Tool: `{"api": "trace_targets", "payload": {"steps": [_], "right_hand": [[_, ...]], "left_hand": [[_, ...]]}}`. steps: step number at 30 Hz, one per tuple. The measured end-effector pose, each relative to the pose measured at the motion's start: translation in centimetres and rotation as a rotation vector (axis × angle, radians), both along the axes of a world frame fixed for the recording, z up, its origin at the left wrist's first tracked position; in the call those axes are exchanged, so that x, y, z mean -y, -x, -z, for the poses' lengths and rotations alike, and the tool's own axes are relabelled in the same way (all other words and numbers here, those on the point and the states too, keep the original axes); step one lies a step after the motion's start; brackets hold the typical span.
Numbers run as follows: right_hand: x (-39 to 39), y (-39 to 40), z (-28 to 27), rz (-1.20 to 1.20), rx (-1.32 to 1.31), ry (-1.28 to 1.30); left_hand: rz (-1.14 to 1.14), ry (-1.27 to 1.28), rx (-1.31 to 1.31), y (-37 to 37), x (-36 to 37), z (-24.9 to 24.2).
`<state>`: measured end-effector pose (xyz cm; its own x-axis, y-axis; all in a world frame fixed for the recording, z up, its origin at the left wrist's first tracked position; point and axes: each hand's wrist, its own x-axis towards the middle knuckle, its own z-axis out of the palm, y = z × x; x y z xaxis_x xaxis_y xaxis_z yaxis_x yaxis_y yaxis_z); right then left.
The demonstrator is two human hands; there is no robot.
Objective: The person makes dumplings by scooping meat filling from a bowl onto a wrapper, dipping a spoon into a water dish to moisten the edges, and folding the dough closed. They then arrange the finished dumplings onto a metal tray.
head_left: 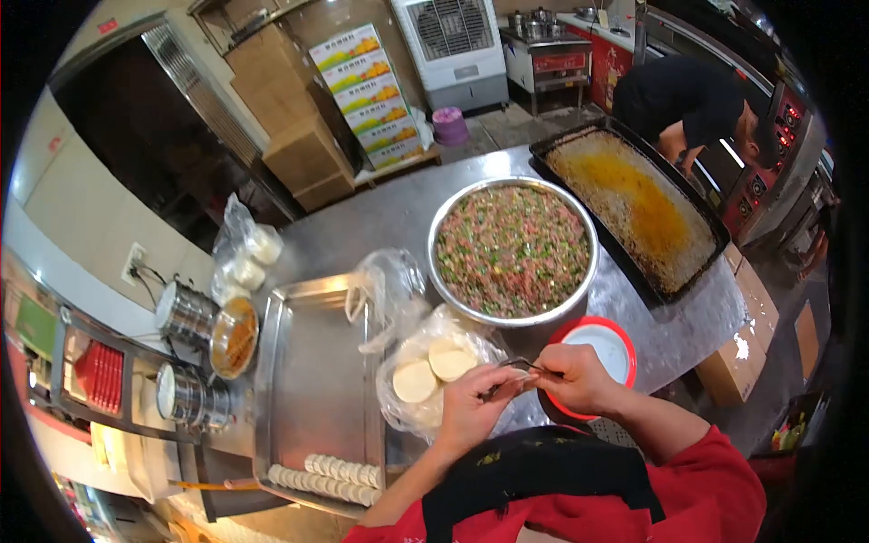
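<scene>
Two bare hands met over the counter (319, 232); the right hand (579, 376) had its grip closed on one slim metal tool (525, 364), narrow and dark; the left hand (475, 403) had its fingers bent close beside it, though how tight its grip was I couldn't tell; the tool was between the hands, just left of one red-rimmed bowl (631, 348). Two smooth, pale round stacks (415, 381) lay in clear plastic; one steel bowl (593, 262) held pink filling (511, 252) flecked green; one steel tray (321, 371) carried two rows of white dumplings (339, 471), too small to count.
</scene>
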<state>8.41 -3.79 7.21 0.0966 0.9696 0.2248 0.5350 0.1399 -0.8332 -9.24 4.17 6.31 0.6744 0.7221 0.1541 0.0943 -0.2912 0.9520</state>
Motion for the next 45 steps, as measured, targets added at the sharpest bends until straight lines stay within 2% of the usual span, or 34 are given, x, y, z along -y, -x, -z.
{"api": "trace_targets", "payload": {"steps": [2,4,7,8,10,12,13,15,18,20,26,28,31,33,34,37,39,45], "right_hand": [[-0.2,0.1,-0.5,-0.025,-0.058,0.013],[-0.1,0.3,-0.4,-0.019,-0.136,0.047],[0.0,0.3,-0.2,-0.021,-0.178,0.103],[-0.1,0.1,0.0,-0.023,-0.177,0.098],[-0.1,-0.4,0.4,-0.077,-0.005,0.012],[-0.1,-0.4,0.6,-0.066,0.010,-0.013],[-0.1,-0.4,0.6,-0.053,0.024,-0.033],[0.0,-0.2,0.2,-0.029,0.000,-0.030],[-0.1,-0.1,-0.4,-0.015,-0.030,0.003],[-0.2,0.0,-0.4,-0.028,-0.037,0.028],[-0.5,-0.2,0.2,-0.124,0.033,-0.155],[-0.4,-0.1,0.6,-0.091,0.084,-0.134],[-0.1,0.1,-0.3,-0.054,0.109,-0.045],[-0.2,0.3,-0.7,-0.074,0.065,-0.075],[-0.3,0.4,-0.8,-0.092,0.021,-0.099],[-0.4,0.6,-1.2,-0.093,0.008,-0.087],[-0.4,0.4,-1.3,-0.128,0.014,-0.087],[-0.1,0.4,-0.6,-0.145,0.039,-0.146]], "left_hand": [[-0.029,-0.066,0.026,0.2,0.2,0.1],[-0.024,0.048,-0.013,0.2,0.3,0.3],[0.037,-0.004,0.003,0.1,0.2,-0.2],[0.090,-0.059,0.041,0.1,0.1,-0.2],[0.094,-0.067,0.048,-0.1,0.3,0.1],[0.085,0.219,0.153,-0.3,0.5,0.2],[0.081,0.217,0.153,-0.3,0.4,0.2],[0.016,-0.050,0.042,-0.1,0.2,0.2],[-0.022,0.014,0.060,0.2,0.2,0.4],[-0.012,-0.043,0.051,0.2,0.2,0.2],[0.063,-0.115,0.067,0.1,0.2,0.2],[0.090,-0.102,0.080,0.2,0.1,0.2],[-0.013,-0.225,0.052,0.5,0.2,-0.7],[-0.082,-0.011,-0.015,0.7,0.6,-1.4],[-0.087,-0.014,-0.017,0.7,0.6,-1.0],[-0.078,-0.097,0.015,0.7,0.5,0.3],[0.022,-0.259,0.083,0.6,0.3,0.2],[0.016,-0.276,0.048,0.7,0.5,-1.3]]}}
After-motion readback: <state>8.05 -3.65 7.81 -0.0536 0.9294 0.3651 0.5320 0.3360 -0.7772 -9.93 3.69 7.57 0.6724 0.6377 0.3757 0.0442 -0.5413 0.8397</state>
